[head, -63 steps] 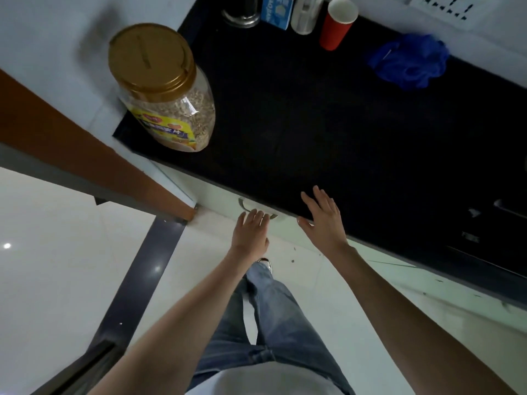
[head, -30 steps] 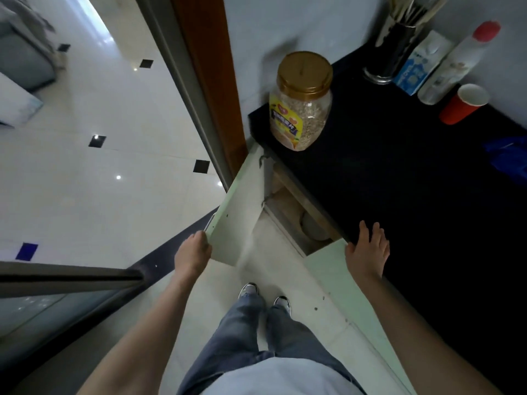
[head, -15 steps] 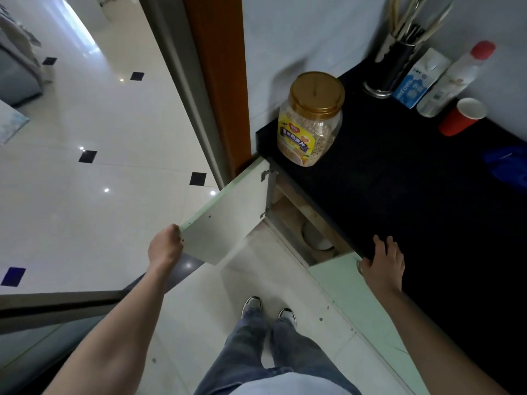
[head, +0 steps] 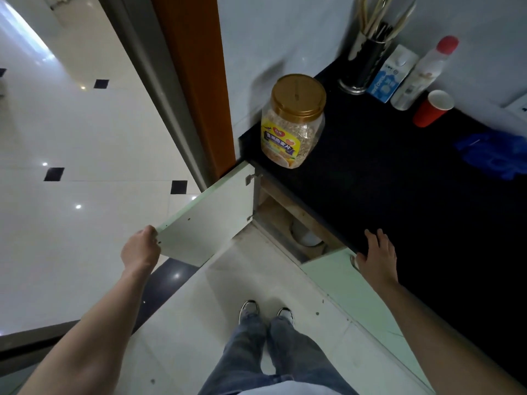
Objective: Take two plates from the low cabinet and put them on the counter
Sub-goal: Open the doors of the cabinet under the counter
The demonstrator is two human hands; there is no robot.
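Note:
The low cabinet's pale green left door (head: pixel 208 223) stands swung wide open. My left hand (head: pixel 140 248) grips the door's outer edge. Inside the cabinet opening (head: pixel 288 223), a pale round piece of crockery (head: pixel 305 235) shows under the counter lip, mostly hidden. My right hand (head: pixel 377 252) rests flat with straight fingers on the front edge of the black counter (head: pixel 399 178), just above the shut right door (head: pixel 342 277).
On the counter stand a gold-lidded oat jar (head: pixel 293 121), a utensil holder (head: pixel 365 61), a blue-white carton (head: pixel 392 75), a red-capped bottle (head: pixel 422 72), a red cup (head: pixel 432 108) and a blue cloth (head: pixel 496 155). An orange door frame (head: pixel 196 81) flanks the cabinet. My feet (head: pixel 265 310) stand on white tiles.
My left hand has pulled the cabinet door from shut to wide open, swinging it left. My right hand moved to the counter's edge and stays there.

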